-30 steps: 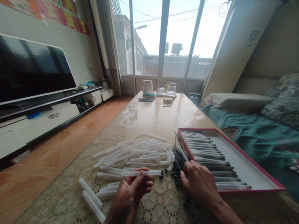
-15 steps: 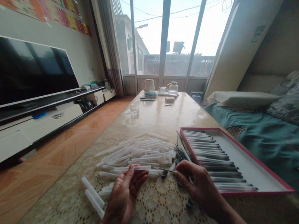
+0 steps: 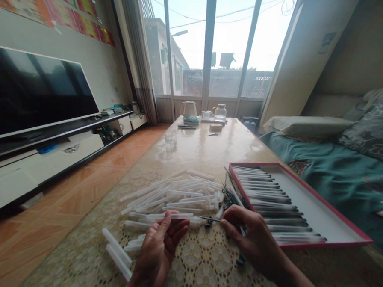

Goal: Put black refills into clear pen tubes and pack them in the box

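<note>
Pinching a thin dark stick (image 3: 214, 220), the right hand (image 3: 252, 230) had come left from the heap of black sticks (image 3: 230, 196) since a second before, the stick's tip just beside the end of the long, cloudy white plastic tube (image 3: 185, 215) that the left hand (image 3: 161, 243) gripped over the flowery table cover (image 3: 197, 261).

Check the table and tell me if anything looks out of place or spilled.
A few black bits lie loose by the right hand, strayed from the dark pile. Two tubes lie left of the left hand, askew and apart from the main heap. No spill shows.
</note>
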Demonstrator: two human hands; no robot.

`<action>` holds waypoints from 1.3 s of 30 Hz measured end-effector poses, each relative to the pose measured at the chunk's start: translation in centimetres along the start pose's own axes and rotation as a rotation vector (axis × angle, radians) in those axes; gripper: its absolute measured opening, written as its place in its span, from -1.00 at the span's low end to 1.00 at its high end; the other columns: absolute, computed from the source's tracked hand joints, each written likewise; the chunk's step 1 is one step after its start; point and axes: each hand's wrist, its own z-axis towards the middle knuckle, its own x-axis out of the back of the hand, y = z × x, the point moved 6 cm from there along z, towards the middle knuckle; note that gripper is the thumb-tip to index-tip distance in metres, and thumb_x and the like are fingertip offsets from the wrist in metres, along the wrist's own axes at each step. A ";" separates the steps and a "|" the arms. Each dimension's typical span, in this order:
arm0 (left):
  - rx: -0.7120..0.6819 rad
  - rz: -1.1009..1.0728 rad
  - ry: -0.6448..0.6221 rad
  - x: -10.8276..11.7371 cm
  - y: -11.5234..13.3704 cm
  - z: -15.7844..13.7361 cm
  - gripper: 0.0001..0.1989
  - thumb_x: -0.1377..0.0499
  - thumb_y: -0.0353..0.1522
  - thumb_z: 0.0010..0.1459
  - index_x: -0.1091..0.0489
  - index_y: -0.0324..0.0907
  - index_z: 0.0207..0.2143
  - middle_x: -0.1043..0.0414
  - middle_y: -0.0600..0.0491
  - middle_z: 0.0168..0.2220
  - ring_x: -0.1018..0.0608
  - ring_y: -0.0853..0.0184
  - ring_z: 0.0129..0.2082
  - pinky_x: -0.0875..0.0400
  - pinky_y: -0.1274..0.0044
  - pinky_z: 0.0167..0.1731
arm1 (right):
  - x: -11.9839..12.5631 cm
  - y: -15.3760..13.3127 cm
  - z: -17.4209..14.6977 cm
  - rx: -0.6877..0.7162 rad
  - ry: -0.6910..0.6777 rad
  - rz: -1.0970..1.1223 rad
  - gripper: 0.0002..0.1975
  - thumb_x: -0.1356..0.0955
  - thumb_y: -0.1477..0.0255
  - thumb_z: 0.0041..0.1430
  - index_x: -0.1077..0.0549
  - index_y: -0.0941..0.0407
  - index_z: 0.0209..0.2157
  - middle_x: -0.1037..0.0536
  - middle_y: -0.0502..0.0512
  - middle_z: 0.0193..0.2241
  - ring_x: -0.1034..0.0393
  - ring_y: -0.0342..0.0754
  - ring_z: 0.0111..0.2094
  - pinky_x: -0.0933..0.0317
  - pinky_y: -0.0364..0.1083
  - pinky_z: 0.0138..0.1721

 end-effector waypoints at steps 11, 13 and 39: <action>0.188 0.043 -0.241 -1.6 -1.7 -1.2 -0.84 -0.29 -0.40 -0.05 -0.51 -0.32 -0.38 -0.57 -0.04 -0.51 -0.56 0.36 -0.52 -0.45 0.57 -0.46 | -0.7 0.9 -0.1 -0.075 0.007 0.106 -0.68 -0.20 0.19 0.19 -0.27 0.12 -0.50 -0.16 -0.12 -0.64 -0.04 -0.21 -0.61 0.07 -0.21 -0.59; 0.244 0.048 -0.311 -2.2 -2.3 -1.4 -0.84 -0.32 -0.41 -0.11 -0.53 -0.33 -0.43 -0.56 -0.05 -0.56 -0.55 0.36 -0.57 -0.42 0.58 -0.53 | -1.0 0.3 -0.3 -0.072 -0.032 0.250 -0.68 -0.17 0.17 0.21 -0.26 0.12 -0.44 -0.19 -0.11 -0.62 -0.09 -0.20 -0.59 0.01 -0.22 -0.57; 0.149 0.080 -0.113 -1.5 -1.8 -1.6 -0.85 -0.33 -0.40 -0.12 -0.51 -0.30 -0.45 -0.57 -0.02 -0.52 -0.57 0.33 -0.51 -0.47 0.56 -0.44 | -2.0 1.5 -0.5 0.031 -0.063 -0.321 -0.88 -0.23 0.60 0.05 -0.28 0.10 -0.48 -0.38 -0.01 -0.46 -0.27 -0.09 -0.39 -0.09 -0.15 -0.37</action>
